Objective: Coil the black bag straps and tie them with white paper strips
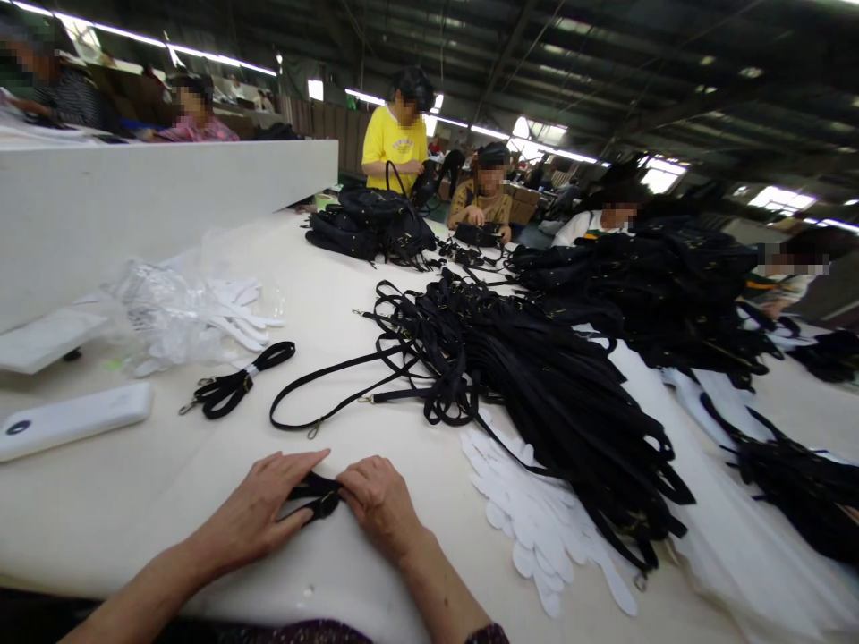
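Observation:
Close to the table's front edge, a folded black strap (320, 494) with a buckle lies between my hands. My left hand (259, 505) grips its left side, fingers over the top and thumb along the near edge. On the other side, my right hand (382, 501) pinches the strap's right end with bent fingers. Beyond my left hand rests a bundled black strap (236, 383) with a white band round its middle and metal clips at one end. A loose strap with clips (322, 368) trails from the big pile of black straps (530, 358) ahead of me.
White paper strips (537, 510) are fanned out at right. Clear plastic bags (161, 309) and a white oblong device (77, 419) lie at left, before a white partition (154, 188). Black bags (369, 219) are heaped farther off. Several people work around the table.

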Tool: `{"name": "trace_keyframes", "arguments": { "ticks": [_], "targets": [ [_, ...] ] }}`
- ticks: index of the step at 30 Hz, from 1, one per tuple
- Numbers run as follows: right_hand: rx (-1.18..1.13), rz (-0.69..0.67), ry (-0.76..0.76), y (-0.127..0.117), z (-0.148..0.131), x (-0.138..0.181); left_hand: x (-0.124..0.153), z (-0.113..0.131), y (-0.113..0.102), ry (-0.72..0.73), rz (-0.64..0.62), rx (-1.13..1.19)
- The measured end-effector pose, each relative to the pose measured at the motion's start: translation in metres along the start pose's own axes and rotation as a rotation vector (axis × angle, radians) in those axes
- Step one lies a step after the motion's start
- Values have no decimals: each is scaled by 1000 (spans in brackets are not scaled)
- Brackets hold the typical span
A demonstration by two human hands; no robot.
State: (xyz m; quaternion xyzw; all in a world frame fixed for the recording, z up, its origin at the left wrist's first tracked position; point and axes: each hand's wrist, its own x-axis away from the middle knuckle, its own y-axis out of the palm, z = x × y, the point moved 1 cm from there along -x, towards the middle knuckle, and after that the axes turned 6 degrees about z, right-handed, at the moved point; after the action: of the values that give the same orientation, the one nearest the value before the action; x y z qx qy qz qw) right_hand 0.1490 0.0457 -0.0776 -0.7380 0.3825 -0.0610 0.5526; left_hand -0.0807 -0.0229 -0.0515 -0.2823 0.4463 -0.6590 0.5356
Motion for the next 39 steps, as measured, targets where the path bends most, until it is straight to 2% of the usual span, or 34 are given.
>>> {"name": "trace_keyframes", "arguments": {
  "ticks": [3,6,10,14,18,22,29,34,39],
  "targets": [
    [6,28,-20,1,-2,3,7,-23,-22,-69,37,39],
    [4,43,-29,1,-2,4,11,-25,-32,-52,-27,-15],
    [2,53,-43,1,0,3,7,-4,-18,7,-177,-85],
    [-20,53,-63,-3,1,2,-6,-3,-9,16,-196,-15],
    [-29,54,-76,-5,2,3,-14,-26,-17,20,-178,108],
    [-24,82,-74,-1,2,6,-16,-38,-17,81,-118,81],
    [-23,86,-86,2,3,7,-19,-42,-11,104,-102,92],
    [-53,153,-115,-1,2,7,-18,-40,-15,126,-155,71],
    [-15,160,-114,-5,-1,8,-15,-31,-11,74,-74,70]
  ]
}}
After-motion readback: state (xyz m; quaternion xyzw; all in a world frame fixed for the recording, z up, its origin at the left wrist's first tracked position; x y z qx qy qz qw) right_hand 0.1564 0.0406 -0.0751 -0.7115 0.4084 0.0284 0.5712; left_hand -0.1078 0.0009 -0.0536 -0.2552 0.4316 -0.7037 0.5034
